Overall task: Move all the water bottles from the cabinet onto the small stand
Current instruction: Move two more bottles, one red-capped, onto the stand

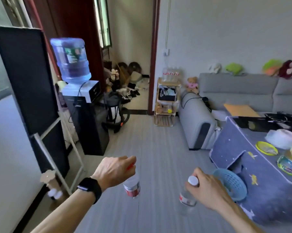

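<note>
Left hand (116, 170) grips red-capped bottle (132, 184) by neck; right hand (207, 189) grips white-capped bottle (188, 195); both hang below hands, above floor (158, 148).

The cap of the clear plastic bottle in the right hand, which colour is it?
White: the round plastic cap, head view.

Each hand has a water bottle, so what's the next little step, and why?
Probably walk them over to the wooden stand beside the doorway: the left hand grips a red-capped bottle, the right hand a white-capped bottle, and bottles already sit on the stand's top.
</note>
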Demonstrator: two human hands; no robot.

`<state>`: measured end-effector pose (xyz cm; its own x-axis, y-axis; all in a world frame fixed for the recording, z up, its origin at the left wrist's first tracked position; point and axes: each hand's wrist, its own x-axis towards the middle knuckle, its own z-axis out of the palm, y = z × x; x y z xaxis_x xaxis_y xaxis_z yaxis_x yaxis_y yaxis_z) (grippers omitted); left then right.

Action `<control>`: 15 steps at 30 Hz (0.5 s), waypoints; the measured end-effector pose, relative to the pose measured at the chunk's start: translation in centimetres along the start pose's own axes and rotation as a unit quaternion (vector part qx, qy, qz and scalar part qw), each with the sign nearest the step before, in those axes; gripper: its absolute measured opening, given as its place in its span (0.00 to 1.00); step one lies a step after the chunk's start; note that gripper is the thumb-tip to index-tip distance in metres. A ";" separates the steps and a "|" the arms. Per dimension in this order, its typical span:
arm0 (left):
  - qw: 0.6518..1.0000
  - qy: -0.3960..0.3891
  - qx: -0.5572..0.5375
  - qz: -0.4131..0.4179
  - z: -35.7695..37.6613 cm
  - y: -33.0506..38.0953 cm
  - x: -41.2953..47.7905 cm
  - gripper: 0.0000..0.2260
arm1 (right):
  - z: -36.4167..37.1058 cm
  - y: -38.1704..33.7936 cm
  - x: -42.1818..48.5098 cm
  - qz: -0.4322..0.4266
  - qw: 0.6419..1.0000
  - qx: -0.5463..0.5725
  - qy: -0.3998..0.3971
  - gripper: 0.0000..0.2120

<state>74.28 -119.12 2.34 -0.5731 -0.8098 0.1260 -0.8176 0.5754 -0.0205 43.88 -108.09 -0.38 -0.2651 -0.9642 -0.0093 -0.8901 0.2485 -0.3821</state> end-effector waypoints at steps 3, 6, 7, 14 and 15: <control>1.000 0.011 0.001 0.014 -0.3 -2.1 7.1 0.14 | -1.7 0.2 5.2 0.027 0.999 0.000 0.035 0.17; 0.999 -0.003 0.020 0.044 0.2 -3.0 13.7 0.11 | -3.2 0.6 10.6 0.048 0.997 -0.002 0.060 0.17; 0.998 -0.003 0.027 0.054 0.4 -3.2 15.8 0.11 | -3.6 0.7 12.4 0.048 0.997 -0.007 0.062 0.17; 0.998 -0.012 0.028 0.053 4.5 -6.6 33.0 0.10 | -5.2 2.5 28.8 0.058 0.996 -0.003 0.068 0.14; 0.998 -0.010 0.028 0.050 5.1 -7.1 35.6 0.10 | -5.5 3.0 31.5 0.055 0.996 0.003 0.067 0.14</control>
<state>59.40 -152.65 1.95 -0.6525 -0.7511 0.1004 -0.7578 0.6465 -0.0879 30.80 -137.25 3.22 -0.4094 -0.9095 0.0722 -0.8506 0.3519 -0.3907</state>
